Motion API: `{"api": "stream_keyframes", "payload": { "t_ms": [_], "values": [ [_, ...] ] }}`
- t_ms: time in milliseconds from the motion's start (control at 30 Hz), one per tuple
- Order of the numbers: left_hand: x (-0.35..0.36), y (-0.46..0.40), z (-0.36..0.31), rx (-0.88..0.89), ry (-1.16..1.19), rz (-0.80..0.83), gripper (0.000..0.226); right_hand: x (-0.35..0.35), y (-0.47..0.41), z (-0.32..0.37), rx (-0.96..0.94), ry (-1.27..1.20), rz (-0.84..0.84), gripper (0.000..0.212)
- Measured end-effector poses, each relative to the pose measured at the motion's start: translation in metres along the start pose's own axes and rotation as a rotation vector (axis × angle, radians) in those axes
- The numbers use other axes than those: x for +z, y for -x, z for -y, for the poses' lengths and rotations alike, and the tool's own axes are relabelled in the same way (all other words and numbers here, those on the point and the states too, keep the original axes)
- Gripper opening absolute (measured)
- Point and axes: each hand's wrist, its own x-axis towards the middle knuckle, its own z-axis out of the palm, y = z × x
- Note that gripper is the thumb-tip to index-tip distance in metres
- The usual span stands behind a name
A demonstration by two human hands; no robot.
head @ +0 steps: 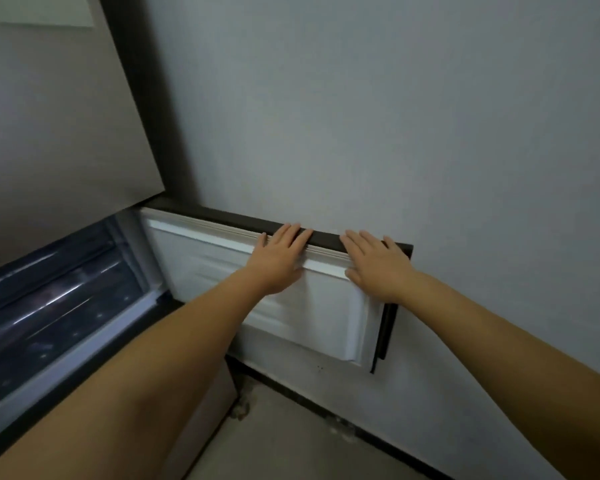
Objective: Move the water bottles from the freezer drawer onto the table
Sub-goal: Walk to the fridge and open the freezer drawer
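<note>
The lower freezer door (326,317) stands swung wide open, its white inner liner facing me and its dark outer edge against the wall. My left hand (281,261) lies flat on the liner, fingers stretched over the dark top edge. To its right, my right hand (378,265) rests the same way near the door's far corner. Both hands hold nothing. At the left is the open freezer compartment with a dark translucent drawer front (59,299), blurred. No water bottle or table is in view.
A pale grey wall (361,116) fills the upper right, directly behind the open door. The closed upper fridge door (49,116) is at the upper left. Light floor (274,438) and a dark skirting strip run below the door.
</note>
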Motion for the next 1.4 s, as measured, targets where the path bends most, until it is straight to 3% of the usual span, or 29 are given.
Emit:
{"api": "stream_keyframes", "payload": {
  "t_ms": [267,567,733,867,1000,1133,1267,1400],
  "values": [
    [0.015,-0.052,-0.007,-0.051,-0.005,-0.058,0.074,0.008,-0.052,-0.031,0.135,-0.022,-0.026,0.06],
    [0.021,-0.062,-0.006,-0.056,-0.013,-0.08,0.074,0.01,-0.061,-0.041,0.123,-0.038,-0.013,0.059],
    [0.005,-0.062,-0.003,-0.046,0.03,0.008,0.071,-0.004,-0.061,-0.042,0.099,-0.056,0.066,0.06],
    [-0.001,-0.029,0.002,-0.109,0.132,-0.083,0.062,-0.007,-0.049,-0.037,0.076,0.0,0.09,0.062],
    [0.024,0.038,0.012,-0.277,0.211,-0.026,0.058,-0.002,-0.043,0.004,-0.133,0.067,-0.057,0.06],
    [0.049,0.12,0.042,-0.561,0.432,0.057,0.058,0.011,-0.056,0.085,-0.404,0.011,-0.145,0.055],
    [0.064,0.201,0.092,-0.874,0.547,0.088,0.059,0.04,-0.067,0.182,-0.589,-0.08,-0.07,0.05],
    [0.077,0.253,0.151,-1.136,0.655,0.006,0.048,0.074,-0.095,0.261,-0.67,-0.268,0.088,0.044]
  ]
}}
